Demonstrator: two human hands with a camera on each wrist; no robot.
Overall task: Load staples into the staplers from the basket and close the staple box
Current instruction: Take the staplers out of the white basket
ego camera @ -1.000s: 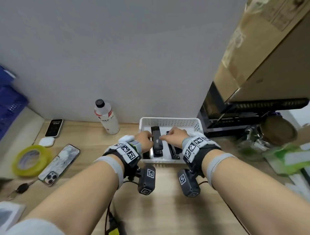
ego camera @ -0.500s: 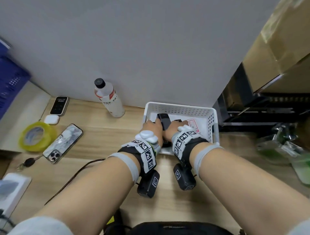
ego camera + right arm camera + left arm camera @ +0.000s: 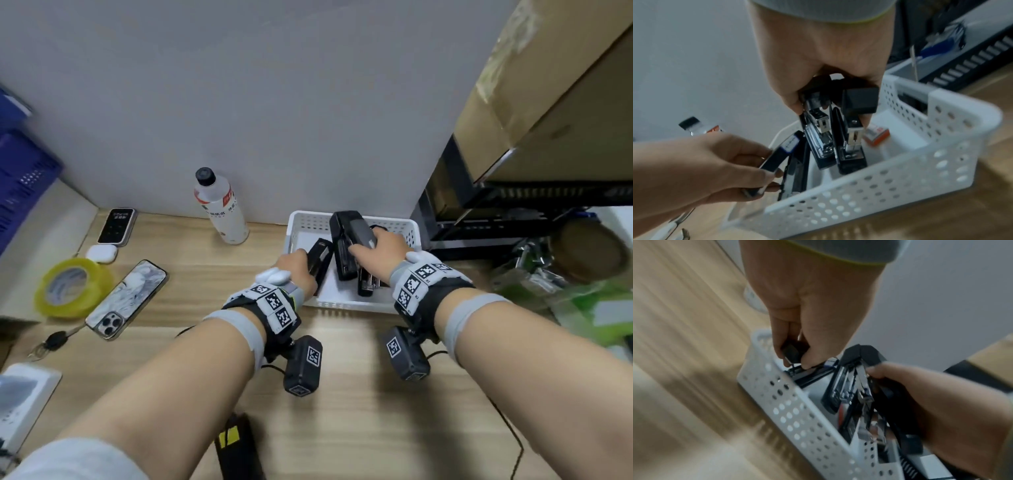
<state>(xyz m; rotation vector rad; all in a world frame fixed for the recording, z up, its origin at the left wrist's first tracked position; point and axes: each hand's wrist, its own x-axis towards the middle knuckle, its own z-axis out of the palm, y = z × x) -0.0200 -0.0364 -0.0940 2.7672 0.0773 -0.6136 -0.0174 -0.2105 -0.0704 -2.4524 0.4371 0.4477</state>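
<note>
A white perforated basket [image 3: 349,303] stands on the wooden desk near the wall. My right hand [image 3: 373,246] grips two black staplers [image 3: 819,139] side by side, their noses hanging down into the basket [image 3: 879,186]. My left hand [image 3: 301,265] pinches the end of another black stapler [image 3: 320,255] at the basket's left side, which also shows as the stapler [image 3: 781,155] in the right wrist view. An orange and white staple box [image 3: 877,134] lies on the basket floor, behind the staplers. Whether the box is open is hidden.
A white bottle [image 3: 221,209] stands left of the basket by the wall. Two phones [image 3: 126,298], an earbud case [image 3: 101,253], a yellow tape roll [image 3: 70,287] and keys [image 3: 54,341] lie at the left. A black rack with a cardboard box [image 3: 548,85] borders the basket's right.
Both hands were together on one stapler in the basket. Now they have parted: the right has lifted its staplers up, and the left holds a separate stapler at the left side.
</note>
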